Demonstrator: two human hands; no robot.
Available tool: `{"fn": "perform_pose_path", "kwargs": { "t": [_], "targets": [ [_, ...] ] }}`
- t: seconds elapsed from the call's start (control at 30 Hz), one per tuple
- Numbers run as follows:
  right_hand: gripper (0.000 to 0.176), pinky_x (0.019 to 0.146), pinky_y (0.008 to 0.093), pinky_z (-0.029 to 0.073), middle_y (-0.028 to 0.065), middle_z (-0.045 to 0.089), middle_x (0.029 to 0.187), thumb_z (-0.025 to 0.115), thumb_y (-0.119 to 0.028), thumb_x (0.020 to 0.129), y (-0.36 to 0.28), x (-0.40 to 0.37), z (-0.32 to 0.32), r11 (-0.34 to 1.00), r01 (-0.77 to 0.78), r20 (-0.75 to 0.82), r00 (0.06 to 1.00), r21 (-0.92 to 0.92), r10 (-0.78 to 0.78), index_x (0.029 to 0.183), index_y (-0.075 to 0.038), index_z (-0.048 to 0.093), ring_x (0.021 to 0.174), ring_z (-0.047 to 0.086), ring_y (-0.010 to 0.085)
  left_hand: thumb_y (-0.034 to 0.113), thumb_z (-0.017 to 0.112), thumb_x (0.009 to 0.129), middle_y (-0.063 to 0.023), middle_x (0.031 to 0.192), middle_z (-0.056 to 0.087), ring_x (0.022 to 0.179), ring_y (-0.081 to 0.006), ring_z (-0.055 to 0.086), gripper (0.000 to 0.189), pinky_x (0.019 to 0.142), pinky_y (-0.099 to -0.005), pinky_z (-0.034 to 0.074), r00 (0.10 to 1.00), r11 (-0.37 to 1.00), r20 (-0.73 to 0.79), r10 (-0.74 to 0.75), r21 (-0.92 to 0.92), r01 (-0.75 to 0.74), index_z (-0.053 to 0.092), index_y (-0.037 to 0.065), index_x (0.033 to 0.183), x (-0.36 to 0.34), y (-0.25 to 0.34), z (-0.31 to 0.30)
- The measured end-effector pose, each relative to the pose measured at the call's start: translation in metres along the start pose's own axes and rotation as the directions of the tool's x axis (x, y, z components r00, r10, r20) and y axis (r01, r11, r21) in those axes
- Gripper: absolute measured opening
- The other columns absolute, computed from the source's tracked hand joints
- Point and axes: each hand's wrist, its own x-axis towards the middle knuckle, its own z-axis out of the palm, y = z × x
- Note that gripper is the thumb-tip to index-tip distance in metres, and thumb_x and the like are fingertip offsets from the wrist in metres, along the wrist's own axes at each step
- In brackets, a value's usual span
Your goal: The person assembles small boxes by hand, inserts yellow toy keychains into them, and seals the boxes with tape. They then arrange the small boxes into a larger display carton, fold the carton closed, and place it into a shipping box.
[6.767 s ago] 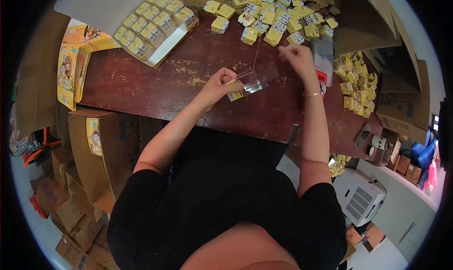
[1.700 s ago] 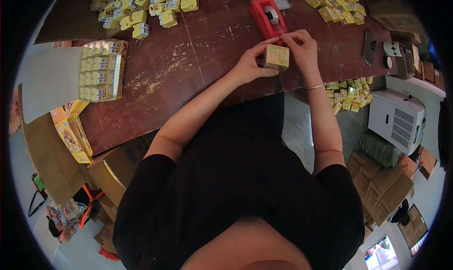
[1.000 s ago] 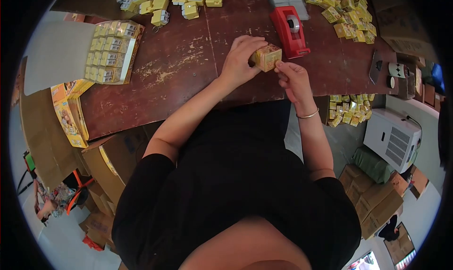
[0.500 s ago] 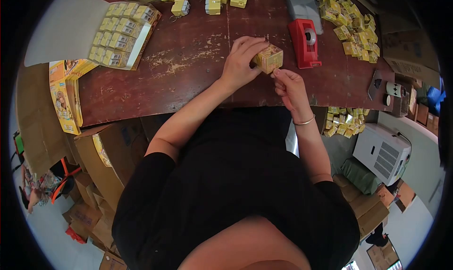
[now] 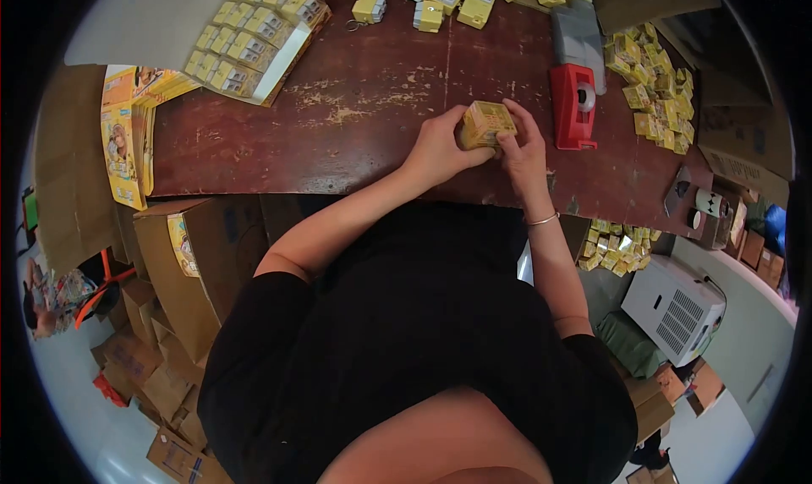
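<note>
My left hand (image 5: 440, 150) and right hand (image 5: 523, 150) both have their fingers closed around a small yellow box (image 5: 485, 122), held between them over the near part of the dark red bench (image 5: 338, 146). A red tape dispenser (image 5: 573, 108) stands just right of my right hand. A tray of yellow boxes (image 5: 249, 40) lies well apart at the far left.

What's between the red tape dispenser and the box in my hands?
In the head view, only fingers of the right hand on the box, then bare table.
</note>
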Motion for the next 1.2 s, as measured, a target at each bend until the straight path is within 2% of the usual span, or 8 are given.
{"fn": "perform_pose_path", "kwargs": {
  "t": [0.23,0.37,0.47,0.57,0.77,0.9,1.0,1.2],
  "targets": [
    [0.052,0.072,0.0215,0.05,0.006,0.062,0.115,0.077,-0.006,0.076,-0.036,0.015,0.034,0.988,-0.154,0.457,0.879,-0.003,0.138,0.123,-0.002,0.057,0.094,0.061,0.0105,0.036,0.048,0.1,-0.0082,0.123,0.057,0.108,-0.0204,0.059,0.043,0.085,-0.0361,0.052,0.904,0.275,0.356,-0.238,-0.867,0.414,0.047,0.006,0.131,-0.037,-0.019,-0.06],
    [0.066,0.077,0.0237,0.05,0.0109,0.057,0.129,0.076,0.002,0.068,-0.065,0.008,0.063,0.841,0.439,0.724,0.685,-0.316,-0.085,0.13,-0.005,0.054,0.101,0.06,0.0152,0.034,0.055,0.096,-0.0081,0.115,0.062,0.096,-0.0207,0.065,0.039,0.073,-0.0319,0.057,0.731,0.349,0.602,-0.323,-0.642,0.683,0.054,0.008,0.125,-0.045,-0.02,-0.118],
    [0.054,0.059,0.0172,0.046,0.0072,0.054,0.132,0.073,0.002,0.073,-0.078,0.005,0.07,0.915,0.304,0.563,0.819,-0.263,-0.111,0.125,-0.007,0.06,0.09,0.061,0.012,0.012,0.071,0.083,-0.006,0.11,0.062,0.097,-0.0182,0.064,0.042,0.078,-0.0312,0.056,0.937,0.807,-0.082,-0.338,-0.538,0.244,0.054,0.008,0.122,-0.032,0.008,-0.173],
    [0.047,0.059,0.0164,0.045,0.0069,0.056,0.13,0.072,0.003,0.075,-0.062,0.016,0.043,0.883,0.328,0.522,0.845,-0.335,-0.116,0.12,-0.007,0.062,0.087,0.062,0.0112,0.008,0.073,0.081,-0.0114,0.116,0.06,0.106,-0.023,0.059,0.042,0.084,-0.0334,0.052,0.697,0.911,-0.699,0.16,0.377,0.169,0.053,0.003,0.117,-0.005,-0.009,-0.214],
    [0.016,0.065,0.0253,0.05,0.0079,0.067,0.107,0.069,-0.002,0.082,-0.058,0.068,-0.017,0.685,0.487,0.251,0.872,-0.542,-0.421,0.097,-0.004,0.07,0.082,0.065,0.0148,0.007,0.076,0.077,-0.0233,0.137,0.044,0.124,-0.0397,0.045,0.035,0.1,-0.0423,0.04,0.567,0.773,-0.629,0.532,0.634,-0.023,0.06,0.001,0.107,0.046,-0.097,-0.209],
    [0.032,0.072,0.0351,0.054,0.0171,0.068,0.106,0.069,-0.031,0.085,-0.052,0.162,-0.091,-0.204,0.223,0.301,0.65,-0.953,-0.698,0.096,-0.001,0.071,0.087,0.067,0.0311,0.013,0.076,0.079,-0.0241,0.141,0.039,0.126,-0.0418,0.038,0.033,0.101,-0.0472,0.038,0.563,0.59,-0.545,0.622,0.798,0.121,0.063,0.004,0.108,0.046,-0.092,-0.202],
    [0.042,0.075,0.0438,0.054,0.0181,0.071,0.095,0.071,-0.044,0.078,-0.059,0.187,-0.076,-0.197,-0.108,-0.065,0.975,-0.974,-0.213,0.094,-0.005,0.073,0.087,0.067,0.0376,0.018,0.075,0.08,-0.0234,0.142,0.037,0.126,-0.0419,0.037,0.037,0.103,-0.0483,0.035,0.569,0.548,-0.516,0.64,0.826,0.132,0.062,0.005,0.112,0.04,-0.073,-0.195],
    [0.029,0.069,0.0446,0.055,0.0181,0.069,0.084,0.069,-0.033,0.075,-0.036,0.234,-0.119,-0.111,-0.002,0.029,0.963,-0.994,-0.269,0.087,-0.006,0.071,0.075,0.068,0.037,0.016,0.072,0.082,-0.0185,0.135,0.047,0.125,-0.0367,0.041,0.03,0.106,-0.0453,0.032,0.66,0.675,-0.463,0.592,0.732,-0.091,0.066,0.007,0.11,0.029,-0.036,-0.151]
  ]
}}
